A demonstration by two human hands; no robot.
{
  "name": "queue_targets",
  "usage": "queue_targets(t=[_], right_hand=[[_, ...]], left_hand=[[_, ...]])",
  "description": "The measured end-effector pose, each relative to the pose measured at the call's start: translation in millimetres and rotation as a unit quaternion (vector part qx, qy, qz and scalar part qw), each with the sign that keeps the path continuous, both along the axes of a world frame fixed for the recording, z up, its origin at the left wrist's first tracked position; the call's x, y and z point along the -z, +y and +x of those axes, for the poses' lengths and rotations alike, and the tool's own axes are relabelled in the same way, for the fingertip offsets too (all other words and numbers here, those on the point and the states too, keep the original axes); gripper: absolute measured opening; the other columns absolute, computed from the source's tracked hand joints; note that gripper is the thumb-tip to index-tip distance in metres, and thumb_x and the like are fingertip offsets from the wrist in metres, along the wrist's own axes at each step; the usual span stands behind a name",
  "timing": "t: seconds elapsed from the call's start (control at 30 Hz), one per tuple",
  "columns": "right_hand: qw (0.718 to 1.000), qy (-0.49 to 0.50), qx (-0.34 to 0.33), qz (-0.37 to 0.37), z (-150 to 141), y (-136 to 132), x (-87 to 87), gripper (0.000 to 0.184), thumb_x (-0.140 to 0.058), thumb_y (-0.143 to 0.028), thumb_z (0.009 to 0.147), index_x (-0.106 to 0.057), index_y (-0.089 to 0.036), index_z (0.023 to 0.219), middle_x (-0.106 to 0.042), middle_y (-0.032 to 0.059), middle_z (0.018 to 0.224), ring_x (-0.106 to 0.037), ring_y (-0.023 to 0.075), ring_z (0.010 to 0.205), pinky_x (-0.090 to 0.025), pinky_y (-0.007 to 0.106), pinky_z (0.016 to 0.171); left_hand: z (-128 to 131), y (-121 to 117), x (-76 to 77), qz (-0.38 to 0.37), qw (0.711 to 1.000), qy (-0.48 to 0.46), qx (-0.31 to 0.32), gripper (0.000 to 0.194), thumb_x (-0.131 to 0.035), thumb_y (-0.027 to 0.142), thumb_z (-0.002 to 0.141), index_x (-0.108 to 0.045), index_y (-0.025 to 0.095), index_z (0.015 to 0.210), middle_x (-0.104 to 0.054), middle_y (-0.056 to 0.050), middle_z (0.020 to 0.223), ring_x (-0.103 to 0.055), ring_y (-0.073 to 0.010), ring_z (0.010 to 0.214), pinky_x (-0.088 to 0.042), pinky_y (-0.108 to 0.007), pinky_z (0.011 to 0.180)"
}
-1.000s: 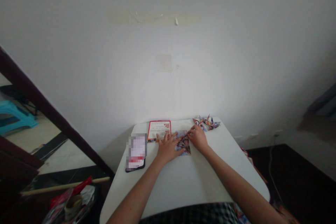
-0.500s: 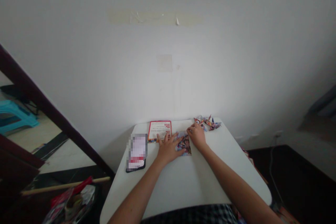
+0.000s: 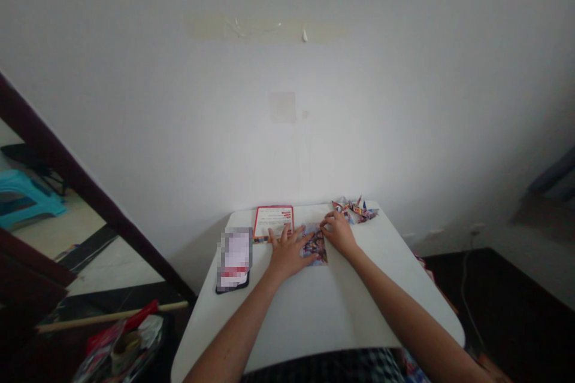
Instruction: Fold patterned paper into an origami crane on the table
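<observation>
A printed, many-coloured sheet of paper (image 3: 317,253) lies flat on the white table. My left hand (image 3: 288,254) is spread over its left part with fingers apart, some fingertips reaching over a red-edged booklet (image 3: 272,221) behind. At the paper's upper right edge, my right hand (image 3: 340,233) has its thumb and fingers closed together on the paper. Folded figures of similar printed paper, like origami cranes (image 3: 359,210), rest at the back right, just beyond my right hand. The paper's upper left is partly hidden under my left fingers.
A phone (image 3: 234,260) with a blurred screen lies at the table's left side. The white table (image 3: 309,317) stands against a wall. On the floor to the left is a bin (image 3: 130,347) with rubbish and a wooden stick (image 3: 112,318), below a dark-framed mirror (image 3: 90,176).
My right hand has shifted very slightly along the paper's right edge, its fingers adjusting. My left hand and the paper stay in place.
</observation>
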State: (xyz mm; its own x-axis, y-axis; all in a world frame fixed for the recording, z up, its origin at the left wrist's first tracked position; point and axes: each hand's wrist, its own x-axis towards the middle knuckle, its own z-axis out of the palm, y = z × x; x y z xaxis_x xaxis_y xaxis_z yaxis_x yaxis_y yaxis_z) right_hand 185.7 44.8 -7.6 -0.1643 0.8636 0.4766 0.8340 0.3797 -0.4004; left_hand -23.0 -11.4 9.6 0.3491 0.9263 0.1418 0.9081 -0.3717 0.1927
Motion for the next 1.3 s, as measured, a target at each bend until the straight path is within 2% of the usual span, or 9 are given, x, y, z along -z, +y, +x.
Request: queue_targets(t=[0.2, 0.57, 0.77, 0.97, 1.17, 1.3], right_hand=[[0.999, 0.008, -0.052, -0.009, 11, -16, 2.0, 0.015, -0.070, -0.026, 0.081, -0.071, -0.023, 0.095, -0.059, 0.0063, 0.106, -0.054, 0.0219, 0.106, -0.043, 0.039, 0.096], [0.990, 0.001, -0.139, -0.039, 24, -56, -1.7, 0.038, -0.078, -0.029, 0.072, -0.066, -0.026, 0.108, -0.057, 0.0087, 0.117, -0.052, 0.0255, 0.115, -0.045, 0.042, 0.098], [0.985, 0.005, -0.162, -0.059, 29, -68, -7.6, 0.039, -0.077, -0.032, 0.073, -0.065, -0.028, 0.110, -0.055, 0.0084, 0.124, -0.050, 0.0256, 0.120, -0.043, 0.043, 0.101], [0.982, -0.004, -0.177, -0.059, 28, -71, -13.7, 0.040, -0.075, -0.031, 0.074, -0.066, -0.030, 0.113, -0.057, 0.0068, 0.130, -0.049, 0.0254, 0.124, -0.040, 0.045, 0.105], [0.977, -0.045, -0.204, -0.049, 20, -62, -20.5, 0.036, -0.069, -0.034, 0.081, -0.066, -0.033, 0.117, -0.066, 0.0029, 0.123, -0.052, 0.0233, 0.122, -0.038, 0.044, 0.107], [0.981, -0.059, -0.182, -0.027, 14, -50, -22.8, 0.035, -0.074, -0.034, 0.077, -0.069, -0.028, 0.111, -0.068, 0.0052, 0.118, -0.055, 0.0230, 0.118, -0.041, 0.041, 0.104]], left_hand=[[1, 0, -0.7, 0.002, 1.000, -0.001, 0.000, 0.062, -0.048, 0.074, 0.079, -0.046, 0.051, 0.137, -0.038, 0.006, 0.155, -0.014, -0.0406, 0.146, 0.018, -0.076, 0.104], [0, 0, -0.2, 0.000, 1.000, -0.006, -0.002, 0.061, -0.048, 0.073, 0.079, -0.047, 0.051, 0.136, -0.038, 0.006, 0.155, -0.013, -0.0401, 0.147, 0.020, -0.075, 0.104], [0, 0, -1.6, -0.001, 1.000, -0.010, -0.003, 0.063, -0.048, 0.074, 0.079, -0.044, 0.053, 0.138, -0.037, 0.007, 0.155, -0.014, -0.0399, 0.147, 0.019, -0.075, 0.104], [1, -1, -2.1, 0.004, 1.000, -0.004, -0.011, 0.061, -0.049, 0.071, 0.081, -0.045, 0.050, 0.139, -0.038, 0.004, 0.155, -0.015, -0.0394, 0.146, 0.017, -0.075, 0.106], [0, 1, -0.7, 0.031, 0.999, -0.012, -0.008, 0.057, -0.037, 0.066, 0.089, -0.043, 0.043, 0.141, -0.037, 0.002, 0.156, -0.019, -0.0355, 0.146, 0.006, -0.074, 0.111], [-5, 3, -0.6, 0.029, 0.999, -0.025, -0.008, 0.056, -0.047, 0.065, 0.087, -0.049, 0.040, 0.137, -0.035, 0.001, 0.157, -0.021, -0.0342, 0.146, -0.001, -0.071, 0.114]])
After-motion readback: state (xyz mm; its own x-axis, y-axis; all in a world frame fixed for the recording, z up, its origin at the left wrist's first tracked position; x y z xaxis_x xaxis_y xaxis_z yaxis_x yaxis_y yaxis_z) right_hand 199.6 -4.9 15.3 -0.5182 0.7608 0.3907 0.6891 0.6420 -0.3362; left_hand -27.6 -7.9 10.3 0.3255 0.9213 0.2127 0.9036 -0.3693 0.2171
